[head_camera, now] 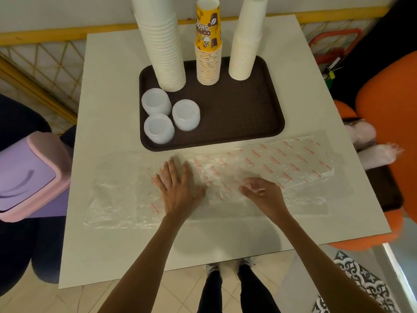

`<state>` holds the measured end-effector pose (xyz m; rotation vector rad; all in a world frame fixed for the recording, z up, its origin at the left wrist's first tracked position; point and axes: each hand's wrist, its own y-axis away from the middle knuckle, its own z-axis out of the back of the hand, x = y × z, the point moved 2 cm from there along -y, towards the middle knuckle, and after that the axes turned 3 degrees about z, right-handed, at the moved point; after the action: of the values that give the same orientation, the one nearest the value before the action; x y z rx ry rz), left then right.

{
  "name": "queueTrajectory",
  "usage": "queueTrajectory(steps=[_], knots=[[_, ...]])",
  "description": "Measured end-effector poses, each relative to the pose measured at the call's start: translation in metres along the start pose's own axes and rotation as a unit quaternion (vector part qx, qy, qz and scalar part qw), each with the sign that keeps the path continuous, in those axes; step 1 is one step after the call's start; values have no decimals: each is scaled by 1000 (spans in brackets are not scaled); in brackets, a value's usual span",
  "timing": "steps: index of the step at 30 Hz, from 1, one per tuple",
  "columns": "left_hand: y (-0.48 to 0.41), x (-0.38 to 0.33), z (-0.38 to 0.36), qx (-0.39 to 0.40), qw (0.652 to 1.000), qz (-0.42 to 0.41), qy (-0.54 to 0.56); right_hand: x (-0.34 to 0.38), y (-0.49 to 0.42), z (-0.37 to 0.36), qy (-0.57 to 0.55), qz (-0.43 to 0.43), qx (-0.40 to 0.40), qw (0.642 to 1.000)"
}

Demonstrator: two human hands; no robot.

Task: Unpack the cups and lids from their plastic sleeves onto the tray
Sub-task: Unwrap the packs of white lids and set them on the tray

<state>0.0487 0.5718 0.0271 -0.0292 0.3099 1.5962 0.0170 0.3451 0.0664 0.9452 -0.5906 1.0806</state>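
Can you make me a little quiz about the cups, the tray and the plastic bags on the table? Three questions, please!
1. How many stacks of cups stand on the brown tray?
2. True or false: the left hand lies flat on the plastic sleeves.
3. Where is the yellow printed stack?
A) between the two white stacks
B) lying on its side at the tray's near edge
C) off the tray, on the table

Key: 1) three. 2) true. 3) A.
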Motion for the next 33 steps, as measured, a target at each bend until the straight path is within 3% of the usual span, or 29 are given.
queueTrajectory(steps=[4, 7, 13, 17, 24, 33], knots=[[1, -32, 8, -120, 983, -75, 119, -6, 6, 5, 40, 34, 17, 998], [-1, -52, 0, -78, 983, -62, 153, -15, 8, 9, 90, 73, 40, 992], [-6, -55, -20, 8, 996, -51, 75, -20, 13, 7, 172, 119, 11, 978], [-9, -50, -20, 19, 994, -56, 88, -9, 14, 3, 154, 190, -42, 969], [-9, -47, -13, 35, 985, -54, 157, 5, 14, 2, 119, 258, 1, 959], [-11, -46, -10, 47, 979, -30, 197, 23, 16, 6, -5, 179, 53, 982]])
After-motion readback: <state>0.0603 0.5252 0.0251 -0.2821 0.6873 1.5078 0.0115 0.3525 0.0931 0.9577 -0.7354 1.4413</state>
